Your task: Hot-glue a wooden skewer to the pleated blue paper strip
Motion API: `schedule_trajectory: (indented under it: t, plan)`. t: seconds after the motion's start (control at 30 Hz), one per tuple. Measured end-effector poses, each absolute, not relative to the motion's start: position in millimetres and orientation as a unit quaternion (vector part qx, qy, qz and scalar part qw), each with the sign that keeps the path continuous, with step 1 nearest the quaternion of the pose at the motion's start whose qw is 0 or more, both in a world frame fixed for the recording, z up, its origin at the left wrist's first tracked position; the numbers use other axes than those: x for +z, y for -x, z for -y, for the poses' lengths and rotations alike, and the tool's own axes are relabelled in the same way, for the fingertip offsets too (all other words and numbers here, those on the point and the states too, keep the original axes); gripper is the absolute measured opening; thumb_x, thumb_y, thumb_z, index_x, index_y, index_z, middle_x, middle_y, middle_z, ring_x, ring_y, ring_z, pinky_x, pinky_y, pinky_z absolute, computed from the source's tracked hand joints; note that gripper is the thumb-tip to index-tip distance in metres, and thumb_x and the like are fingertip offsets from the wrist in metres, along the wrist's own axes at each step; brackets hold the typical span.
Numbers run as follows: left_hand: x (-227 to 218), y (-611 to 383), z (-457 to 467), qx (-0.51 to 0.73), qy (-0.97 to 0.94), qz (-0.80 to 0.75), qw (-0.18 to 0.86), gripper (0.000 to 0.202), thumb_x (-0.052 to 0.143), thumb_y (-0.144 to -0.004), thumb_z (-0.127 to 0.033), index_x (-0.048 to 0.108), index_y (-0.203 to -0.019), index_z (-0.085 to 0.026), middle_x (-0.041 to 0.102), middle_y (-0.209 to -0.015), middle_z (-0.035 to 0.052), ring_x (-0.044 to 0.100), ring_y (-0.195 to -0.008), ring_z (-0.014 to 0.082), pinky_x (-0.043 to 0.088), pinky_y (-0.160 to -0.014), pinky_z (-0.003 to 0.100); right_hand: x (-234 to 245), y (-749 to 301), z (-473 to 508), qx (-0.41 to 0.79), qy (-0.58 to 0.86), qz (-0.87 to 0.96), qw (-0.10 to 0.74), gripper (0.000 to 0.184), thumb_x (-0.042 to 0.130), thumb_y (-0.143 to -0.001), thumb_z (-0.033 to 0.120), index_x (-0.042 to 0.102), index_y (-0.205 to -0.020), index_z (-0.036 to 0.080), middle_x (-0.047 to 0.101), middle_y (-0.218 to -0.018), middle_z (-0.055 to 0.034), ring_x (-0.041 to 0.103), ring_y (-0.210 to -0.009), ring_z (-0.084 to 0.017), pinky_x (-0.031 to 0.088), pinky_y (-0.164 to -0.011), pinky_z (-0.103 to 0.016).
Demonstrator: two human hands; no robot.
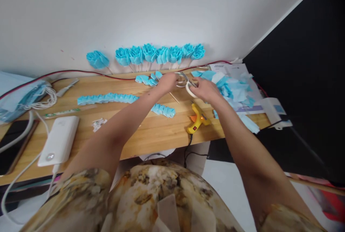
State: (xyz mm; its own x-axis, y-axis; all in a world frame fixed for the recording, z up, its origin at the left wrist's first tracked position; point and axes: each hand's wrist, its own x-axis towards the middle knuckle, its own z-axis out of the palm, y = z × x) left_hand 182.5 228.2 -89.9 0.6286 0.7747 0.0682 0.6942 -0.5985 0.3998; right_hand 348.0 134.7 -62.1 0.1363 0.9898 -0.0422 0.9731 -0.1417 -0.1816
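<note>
My right hand (205, 89) is closed on a pair of scissors (190, 89) with white handles, above the back of the wooden table. My left hand (169, 82) is just left of it, fingers pinched beside a pale loop (181, 82); what they grip, if anything, is hidden. Small blue paper petals (145, 80) lie left of that hand, and a thin wooden stick (174, 98) lies below it. A pleated blue paper strip (109, 98) runs under my left forearm. Loose blue paper pieces (237, 90) are heaped by my right hand.
Several blue paper roses (149, 53) on sticks lean against the wall. A yellow glue gun (198, 118) with a lit orange light lies near the front edge, its cord hanging down. A white power bank (58, 140), a phone (16, 145) and cables occupy the left.
</note>
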Motion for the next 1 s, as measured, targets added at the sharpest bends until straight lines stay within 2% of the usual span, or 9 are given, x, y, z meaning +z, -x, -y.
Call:
schedule_trajectory:
  t: [0.1, 0.17, 0.2, 0.27, 0.4, 0.47, 0.53, 0.83, 1.0]
  plan:
    - [-70.3, -172.0, -219.9, 0.167, -0.870, -0.415, 0.207, 0.025, 0.055, -0.097, -0.013, 0.076, -0.109, -0.012, 0.078, -0.111, 0.0096, 0.071, -0.107, 0.0209, 0.053, -0.094, 0.030, -35.0, -361.1, -112.8, 0.200, 0.744, 0.600, 0.216, 0.048, 0.057, -0.091, 0.042, 0.071, -0.133, 0.021, 0.078, -0.114, -0.0129, 0.074, -0.105, -0.033, 0.057, -0.090, -0.045]
    - [-57.2, -158.2, -207.2, 0.197, -0.852, -0.413, 0.253, 0.023, 0.056, -0.097, -0.016, 0.074, -0.111, -0.012, 0.079, -0.104, 0.0087, 0.072, -0.092, 0.0164, 0.055, -0.082, 0.026, -19.8, -363.3, -86.7, 0.295, 0.697, 0.549, 0.354, 0.052, 0.058, -0.089, 0.046, 0.068, -0.135, 0.024, 0.076, -0.116, -0.0121, 0.075, -0.099, -0.030, 0.059, -0.086, -0.045]
    - [-51.7, -149.0, -199.1, 0.216, -0.837, -0.410, 0.292, 0.022, 0.055, -0.098, -0.018, 0.073, -0.109, -0.012, 0.078, -0.098, 0.0077, 0.071, -0.082, 0.0138, 0.055, -0.075, 0.024, -15.3, -361.8, -71.7, 0.346, 0.656, 0.531, 0.410, 0.056, 0.060, -0.088, 0.048, 0.065, -0.138, 0.026, 0.075, -0.120, -0.0128, 0.075, -0.101, -0.030, 0.059, -0.087, -0.045]
    - [-43.5, -127.0, -181.2, 0.287, -0.744, -0.382, 0.467, 0.014, 0.060, -0.097, -0.021, 0.071, -0.099, -0.012, 0.075, -0.087, 0.0059, 0.066, -0.069, 0.0107, 0.054, -0.067, 0.023, -15.0, -354.0, -41.7, 0.396, 0.589, 0.505, 0.491, 0.061, 0.068, -0.083, 0.058, 0.065, -0.136, 0.028, 0.072, -0.123, -0.0149, 0.074, -0.103, -0.031, 0.059, -0.090, -0.046]
    - [-39.6, -79.7, -148.3, 0.353, -0.583, -0.310, 0.663, 0.028, 0.074, -0.092, -0.037, 0.064, -0.081, -0.014, 0.069, -0.081, 0.0026, 0.061, -0.060, 0.0070, 0.053, -0.061, 0.021, -45.4, -327.5, 2.7, 0.543, 0.525, 0.458, 0.467, 0.069, 0.064, -0.079, 0.081, 0.069, -0.127, 0.031, 0.074, -0.103, -0.0123, 0.072, -0.088, -0.031, 0.060, -0.087, -0.052]
    - [-42.8, -59.6, -136.0, 0.367, -0.537, -0.284, 0.704, 0.041, 0.083, -0.084, -0.050, 0.065, -0.079, -0.013, 0.069, -0.082, 0.0030, 0.062, -0.060, 0.0079, 0.052, -0.058, 0.021, -65.1, -313.4, 13.1, 0.604, 0.411, 0.495, 0.471, 0.085, 0.064, -0.071, 0.090, 0.066, -0.138, 0.037, 0.073, -0.108, -0.0098, 0.070, -0.086, -0.029, 0.059, -0.083, -0.050]
    - [-48.1, -43.2, -126.0, 0.375, -0.513, -0.272, 0.723, 0.050, 0.088, -0.076, -0.058, 0.068, -0.079, -0.012, 0.070, -0.082, 0.0041, 0.065, -0.061, 0.0092, 0.053, -0.056, 0.021, -78.6, -300.4, 16.8, 0.658, 0.333, 0.507, 0.446, 0.087, 0.064, -0.067, 0.094, 0.068, -0.137, 0.041, 0.073, -0.101, -0.0073, 0.068, -0.077, -0.026, 0.059, -0.074, -0.046]
    - [-69.6, -9.0, -98.0, 0.392, -0.476, -0.247, 0.748, 0.055, 0.087, -0.075, -0.064, 0.075, -0.083, -0.011, 0.073, -0.081, 0.0070, 0.069, -0.065, 0.0125, 0.057, -0.063, 0.023, -71.2, -262.6, 14.3, 0.734, 0.316, 0.506, 0.326, 0.085, 0.070, -0.077, 0.082, 0.065, -0.143, 0.028, 0.071, -0.112, -0.0123, 0.066, -0.082, -0.021, 0.055, -0.075, -0.036]
    - [-75.9, -6.3, -91.3, 0.397, -0.481, -0.223, 0.749, 0.056, 0.085, -0.077, -0.066, 0.075, -0.089, -0.013, 0.074, -0.085, 0.0079, 0.070, -0.070, 0.0145, 0.059, -0.066, 0.026, -70.4, -254.5, 11.8, 0.711, 0.289, 0.545, 0.338, 0.079, 0.069, -0.086, 0.073, 0.061, -0.148, 0.025, 0.068, -0.111, -0.0124, 0.064, -0.082, -0.019, 0.051, -0.067, -0.031]
